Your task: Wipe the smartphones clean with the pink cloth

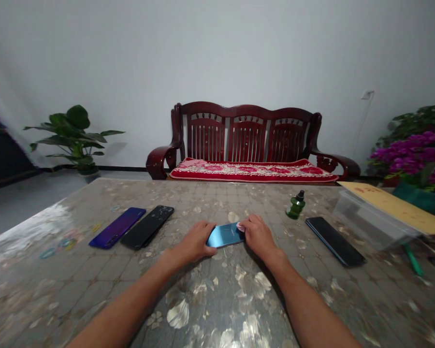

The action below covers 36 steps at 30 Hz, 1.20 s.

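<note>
A shiny light-blue smartphone [223,236] lies sideways between my hands, just above or on the patterned tabletop; I cannot tell which. My left hand [199,239] grips its left end, thumb along the near edge and fingers at the far edge. At the right end, my right hand [257,234] is closed on a small pale pink-white wad, perhaps cloth or tissue [240,226], which touches the phone's surface. Left of my hands lie a purple-blue phone [118,228] and a black phone case [148,227]. On the right rest a dark phone [334,240] and a small green bottle [296,205].
Coloured rubber bands [63,243] lie at the left of the table [188,299]. A clear plastic box [373,222] with a yellow envelope [398,203] on top stands at the right, beside a green-handled tool [413,261]. Beyond the table is a wooden bench [246,135].
</note>
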Available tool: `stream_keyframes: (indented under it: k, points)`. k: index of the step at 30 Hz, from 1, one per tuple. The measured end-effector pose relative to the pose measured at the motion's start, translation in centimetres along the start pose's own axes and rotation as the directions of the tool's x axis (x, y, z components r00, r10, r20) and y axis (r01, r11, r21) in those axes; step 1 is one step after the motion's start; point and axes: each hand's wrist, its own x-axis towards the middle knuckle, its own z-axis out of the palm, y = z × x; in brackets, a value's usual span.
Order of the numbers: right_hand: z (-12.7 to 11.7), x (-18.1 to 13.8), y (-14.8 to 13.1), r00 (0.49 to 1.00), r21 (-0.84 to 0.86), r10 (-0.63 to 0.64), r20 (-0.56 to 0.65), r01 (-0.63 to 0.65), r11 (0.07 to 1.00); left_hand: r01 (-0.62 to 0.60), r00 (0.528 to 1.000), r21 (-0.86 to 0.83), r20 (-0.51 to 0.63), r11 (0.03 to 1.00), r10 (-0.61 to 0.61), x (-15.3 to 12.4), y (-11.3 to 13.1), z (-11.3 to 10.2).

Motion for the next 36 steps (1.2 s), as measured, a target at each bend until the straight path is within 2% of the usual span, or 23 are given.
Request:
stream_keyframes:
  k: [4, 9, 16, 24, 27, 32, 34, 36]
  points:
    - [0.2, -0.2, -0.4, 1.000, 0.082, 0.009, -0.013, -0.008, 0.997, 0.099, 0.994, 0.061, -0.060, 0.993, -0.095, -1.4, -1.0, 0.0]
    - [0.6, -0.2, -1.6, 0.995, 0.197, -0.102, 0.010, 0.098, 0.975, 0.093, 0.990, 0.015, -0.107, 0.996, -0.091, -1.7, -1.8, 0.4]
    - [0.3, 0.1, -0.4, 1.000, 0.106, 0.012, 0.021, -0.014, 0.994, 0.097, 0.978, -0.066, -0.179, 0.993, -0.107, -1.4, -2.3, 1.4]
    - [0.7, -0.2, -2.2, 0.998, 0.159, -0.058, 0.040, 0.051, 0.986, 0.096, 0.976, -0.105, -0.185, 0.990, -0.114, -1.6, -2.2, 1.7]
    - [0.7, 0.0, -1.6, 0.999, 0.149, -0.038, 0.034, 0.033, 0.988, 0.093, 0.976, -0.107, -0.185, 0.990, -0.111, -1.7, -2.3, 1.7]
    - [0.5, 0.4, 0.0, 0.998, 0.081, 0.064, -0.001, -0.064, 0.995, 0.085, 0.974, -0.116, -0.199, 0.990, -0.107, -1.7, -2.3, 1.8]
    - [0.5, 0.4, -0.2, 0.999, 0.107, 0.043, -0.001, -0.042, 0.993, 0.081, 0.972, -0.118, -0.212, 0.990, -0.104, -1.7, -2.4, 2.0]
    - [0.5, 0.3, -0.8, 0.999, 0.165, -0.036, 0.021, 0.032, 0.986, 0.074, 0.971, -0.123, -0.218, 0.990, -0.099, -1.7, -2.4, 2.0]
